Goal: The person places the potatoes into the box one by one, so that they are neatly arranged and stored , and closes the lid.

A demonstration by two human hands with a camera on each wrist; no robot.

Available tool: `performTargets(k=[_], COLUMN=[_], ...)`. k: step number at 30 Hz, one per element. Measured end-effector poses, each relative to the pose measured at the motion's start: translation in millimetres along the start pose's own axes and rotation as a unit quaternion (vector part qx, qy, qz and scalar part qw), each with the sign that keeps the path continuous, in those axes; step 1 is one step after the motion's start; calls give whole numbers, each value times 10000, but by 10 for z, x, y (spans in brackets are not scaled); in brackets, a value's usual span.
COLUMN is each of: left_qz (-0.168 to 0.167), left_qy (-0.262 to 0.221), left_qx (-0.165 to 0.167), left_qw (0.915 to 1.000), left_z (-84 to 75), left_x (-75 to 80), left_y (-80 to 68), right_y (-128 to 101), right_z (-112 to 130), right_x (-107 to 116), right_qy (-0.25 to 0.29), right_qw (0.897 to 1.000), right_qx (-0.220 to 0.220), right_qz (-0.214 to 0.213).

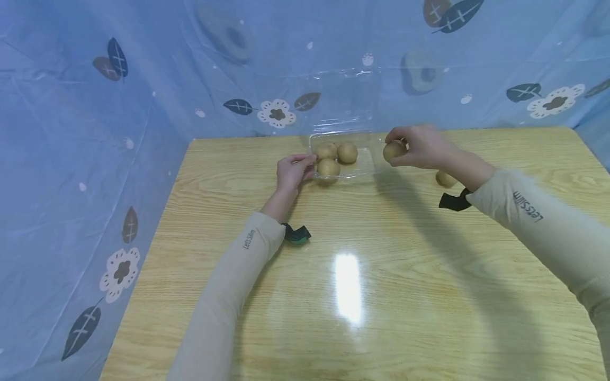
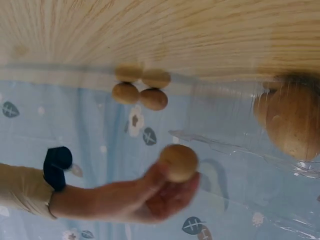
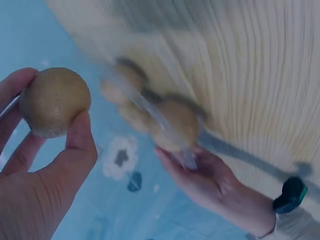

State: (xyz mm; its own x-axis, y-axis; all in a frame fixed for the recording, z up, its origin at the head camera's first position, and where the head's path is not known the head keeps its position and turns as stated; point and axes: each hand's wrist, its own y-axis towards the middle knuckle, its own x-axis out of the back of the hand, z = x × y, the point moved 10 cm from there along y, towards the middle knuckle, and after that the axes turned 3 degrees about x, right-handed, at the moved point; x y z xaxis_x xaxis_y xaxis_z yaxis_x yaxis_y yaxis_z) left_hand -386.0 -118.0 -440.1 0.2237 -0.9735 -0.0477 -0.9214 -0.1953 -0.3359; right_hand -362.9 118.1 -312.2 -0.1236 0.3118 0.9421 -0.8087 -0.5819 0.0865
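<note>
The clear plastic tray [image 1: 364, 164] is proving hard to make out: its walls and its raised lid [image 1: 343, 100] are showing only as faint glints against the blue leaf-and-flower sheet [image 1: 95, 132] hanging behind the counter [image 1: 381, 275]. In the right wrist view the tray and the fruit in it are blurring into soft brown shapes, and in the left wrist view the nearest fruit is being cut off by the picture's right edge.

The right hand [image 1: 421, 147] is hovering just beside the tray's right side, pinching a brown round fruit [image 1: 393, 151] between thumb and fingertips, clear of the counter. The left hand [image 1: 293, 172] is resting at the tray's left edge with its fingers lightly curled against the rim; whether it is truly gripping the plastic is not clear. Three similar fruits [image 1: 335, 157] are sitting together in the left part of the tray. One more fruit [image 1: 445, 179] is lying on the counter behind the right forearm, partly hidden by it, though the left wrist view seems to be showing two there.

Each beige sleeve [image 1: 534, 211] is carrying the word "LetsSlim". A dark strap is circling each wrist, the left one [image 1: 296, 234] showing a green edge.
</note>
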Motion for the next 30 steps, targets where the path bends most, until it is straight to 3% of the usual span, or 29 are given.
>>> performTargets(k=[7, 13, 22, 30], left_qz=[3, 43, 72, 69], left_qy=[-7, -147, -120, -104], left_qx=[61, 115, 100, 61], left_qw=[10000, 9998, 9999, 9999], left_z=[37, 50, 40, 13], left_x=[8, -6, -24, -9], left_y=[4, 11, -9, 14], right_y=[337, 484, 592, 647], right_z=[231, 301, 212, 174], right_x=[-316, -547, -693, -725], right_qy=[553, 810, 1223, 1097], right_qw=[9981, 9958, 9919, 9929], right_qx=[197, 373, 42, -268], right_qz=[161, 216, 340, 370])
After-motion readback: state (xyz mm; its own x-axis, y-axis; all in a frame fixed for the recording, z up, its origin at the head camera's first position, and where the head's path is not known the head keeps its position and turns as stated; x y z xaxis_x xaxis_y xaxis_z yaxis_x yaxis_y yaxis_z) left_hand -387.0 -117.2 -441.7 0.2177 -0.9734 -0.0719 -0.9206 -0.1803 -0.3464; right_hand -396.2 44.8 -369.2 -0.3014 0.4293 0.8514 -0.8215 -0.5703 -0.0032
